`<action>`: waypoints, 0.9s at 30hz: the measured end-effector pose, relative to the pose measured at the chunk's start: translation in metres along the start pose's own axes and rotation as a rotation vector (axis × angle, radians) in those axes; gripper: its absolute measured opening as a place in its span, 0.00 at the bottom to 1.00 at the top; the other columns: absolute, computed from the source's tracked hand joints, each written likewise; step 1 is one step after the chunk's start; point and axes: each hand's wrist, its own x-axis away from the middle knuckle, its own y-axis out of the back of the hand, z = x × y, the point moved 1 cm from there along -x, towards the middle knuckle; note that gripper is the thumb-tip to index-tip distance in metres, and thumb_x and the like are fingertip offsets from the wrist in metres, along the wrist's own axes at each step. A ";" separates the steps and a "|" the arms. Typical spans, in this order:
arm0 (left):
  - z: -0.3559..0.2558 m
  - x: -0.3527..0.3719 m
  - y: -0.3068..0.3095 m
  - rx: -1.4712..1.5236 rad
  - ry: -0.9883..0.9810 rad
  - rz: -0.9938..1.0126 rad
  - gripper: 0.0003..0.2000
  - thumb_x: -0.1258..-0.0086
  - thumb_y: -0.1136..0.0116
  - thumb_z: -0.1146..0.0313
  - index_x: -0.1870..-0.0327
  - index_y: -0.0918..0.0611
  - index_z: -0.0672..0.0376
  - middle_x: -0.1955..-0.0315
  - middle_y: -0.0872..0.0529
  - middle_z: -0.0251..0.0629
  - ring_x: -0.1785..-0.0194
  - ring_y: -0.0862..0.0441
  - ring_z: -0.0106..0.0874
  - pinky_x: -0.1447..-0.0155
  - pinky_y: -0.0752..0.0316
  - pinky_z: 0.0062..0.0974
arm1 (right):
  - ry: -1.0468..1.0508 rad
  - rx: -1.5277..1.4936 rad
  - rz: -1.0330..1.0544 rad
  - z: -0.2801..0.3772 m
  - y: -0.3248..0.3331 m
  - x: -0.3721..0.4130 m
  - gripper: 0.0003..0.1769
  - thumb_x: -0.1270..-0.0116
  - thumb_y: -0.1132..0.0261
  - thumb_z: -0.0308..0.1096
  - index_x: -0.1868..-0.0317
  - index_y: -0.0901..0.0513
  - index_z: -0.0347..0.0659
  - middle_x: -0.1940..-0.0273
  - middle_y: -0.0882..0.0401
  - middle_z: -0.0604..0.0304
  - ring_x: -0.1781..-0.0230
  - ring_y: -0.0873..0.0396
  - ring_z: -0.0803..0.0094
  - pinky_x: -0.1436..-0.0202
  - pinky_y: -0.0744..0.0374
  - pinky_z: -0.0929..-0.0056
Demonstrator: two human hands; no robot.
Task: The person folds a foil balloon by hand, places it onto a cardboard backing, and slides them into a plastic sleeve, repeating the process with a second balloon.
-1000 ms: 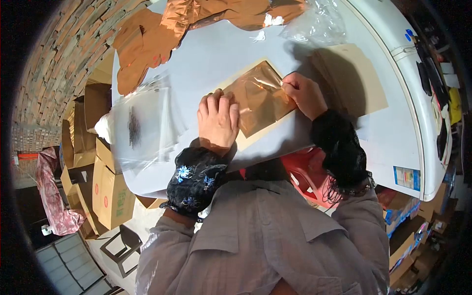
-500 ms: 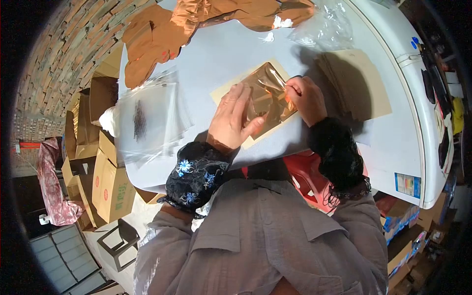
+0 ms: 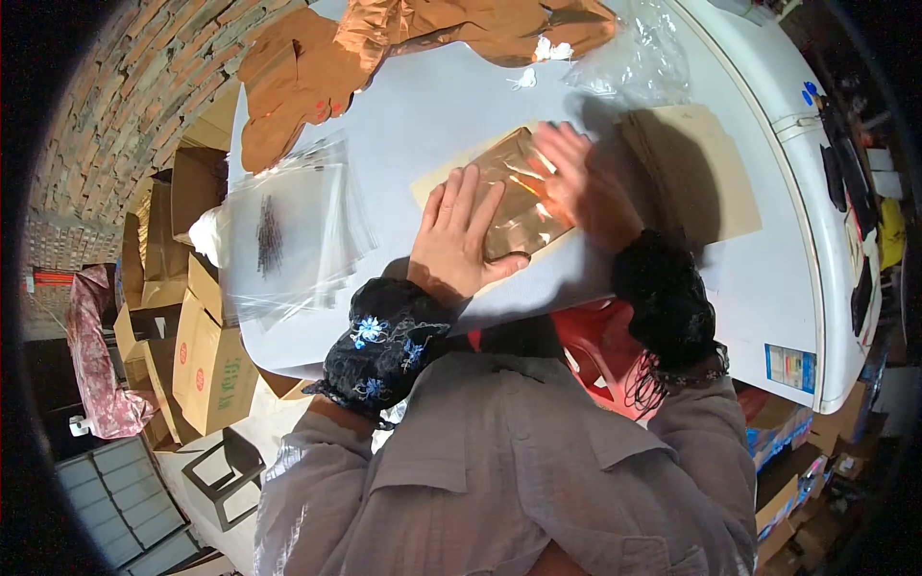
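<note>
A shiny copper-coloured foil sheet (image 3: 523, 197) lies on a tan paper sheet (image 3: 425, 182) on the white table. My left hand (image 3: 459, 235) rests flat with fingers spread on the left part of the foil and the paper. Over the foil's right side is my right hand (image 3: 583, 187), fingers extended and blurred by motion; whether it touches the foil cannot be made out. To the right sits a stack of tan paper sheets (image 3: 706, 173), partly in shadow. Clear plastic bags (image 3: 307, 230) are fanned out at the left of the table.
Crumpled copper foil (image 3: 298, 77) lies along the table's far edge, beside clear plastic wrap (image 3: 639, 58). A white appliance (image 3: 768, 58) borders the right side. Cardboard boxes (image 3: 216, 370) stand at the left, near a dark stool frame (image 3: 223, 475). A red chair (image 3: 600, 346) is under the near edge.
My right hand has opened from a closed grip at the foil's right edge, its fingers now extended over the foil. My left hand's fingers have spread wider.
</note>
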 end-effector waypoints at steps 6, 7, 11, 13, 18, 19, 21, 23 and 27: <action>0.000 0.000 0.001 0.055 0.009 -0.010 0.48 0.44 0.37 0.35 0.27 0.36 0.58 0.28 0.42 0.59 0.25 0.45 0.55 0.25 0.49 0.51 | -0.198 -0.125 0.083 0.007 -0.013 -0.005 0.30 0.28 0.43 0.40 0.29 0.34 0.37 0.30 0.35 0.43 0.33 0.31 0.47 0.32 0.33 0.47; 0.000 0.000 0.002 0.086 0.014 -0.015 0.48 0.45 0.36 0.35 0.27 0.36 0.56 0.27 0.42 0.58 0.25 0.45 0.55 0.25 0.50 0.53 | -0.472 -0.409 0.048 0.016 0.005 -0.014 0.29 0.27 0.44 0.40 0.29 0.34 0.37 0.32 0.32 0.42 0.36 0.28 0.47 0.35 0.30 0.50; -0.004 0.000 0.013 0.062 0.008 0.029 0.46 0.47 0.33 0.38 0.27 0.34 0.49 0.26 0.42 0.54 0.24 0.45 0.55 0.28 0.51 0.61 | -0.420 0.008 -0.172 -0.021 0.016 0.023 0.23 0.27 0.44 0.33 0.34 0.30 0.36 0.52 0.22 0.42 0.56 0.21 0.48 0.48 0.21 0.56; -0.005 0.002 0.011 0.043 0.021 0.049 0.45 0.48 0.32 0.40 0.27 0.33 0.46 0.27 0.41 0.52 0.25 0.45 0.56 0.29 0.50 0.66 | -0.425 0.142 -0.114 -0.014 0.022 0.033 0.23 0.30 0.41 0.30 0.36 0.28 0.35 0.55 0.21 0.42 0.57 0.21 0.47 0.48 0.21 0.56; -0.017 0.000 0.006 -0.105 -0.004 0.016 0.35 0.39 0.37 0.52 0.30 0.32 0.53 0.31 0.33 0.55 0.30 0.34 0.58 0.31 0.42 0.64 | -0.445 0.057 0.076 0.010 0.021 0.045 0.23 0.36 0.35 0.29 0.41 0.25 0.33 0.56 0.23 0.44 0.53 0.22 0.47 0.45 0.23 0.57; -0.020 -0.002 0.007 -0.162 -0.012 0.014 0.33 0.36 0.39 0.55 0.30 0.32 0.56 0.32 0.31 0.55 0.31 0.32 0.58 0.31 0.41 0.62 | -0.466 0.045 0.069 0.011 0.020 0.047 0.23 0.37 0.34 0.29 0.42 0.25 0.33 0.57 0.23 0.45 0.53 0.22 0.48 0.45 0.23 0.57; -0.021 -0.003 0.004 -0.148 -0.019 0.035 0.30 0.34 0.41 0.59 0.31 0.32 0.58 0.33 0.30 0.56 0.32 0.31 0.59 0.32 0.38 0.62 | -0.501 0.017 0.054 0.012 0.015 0.048 0.23 0.38 0.33 0.30 0.43 0.24 0.33 0.58 0.24 0.47 0.52 0.23 0.49 0.45 0.23 0.58; -0.023 -0.003 0.007 -0.184 -0.017 0.031 0.25 0.32 0.45 0.67 0.33 0.31 0.61 0.35 0.28 0.56 0.32 0.29 0.55 0.33 0.32 0.55 | -0.535 -0.005 0.048 0.011 0.014 0.047 0.24 0.39 0.32 0.32 0.43 0.24 0.33 0.57 0.24 0.47 0.53 0.23 0.50 0.45 0.24 0.58; -0.001 -0.004 0.000 -0.031 -0.016 -0.201 0.20 0.32 0.43 0.65 0.41 0.28 0.58 0.50 0.17 0.52 0.51 0.15 0.45 0.50 0.19 0.43 | -0.589 -0.059 0.058 0.009 0.013 0.044 0.25 0.41 0.30 0.35 0.45 0.23 0.34 0.55 0.25 0.46 0.53 0.23 0.52 0.44 0.25 0.58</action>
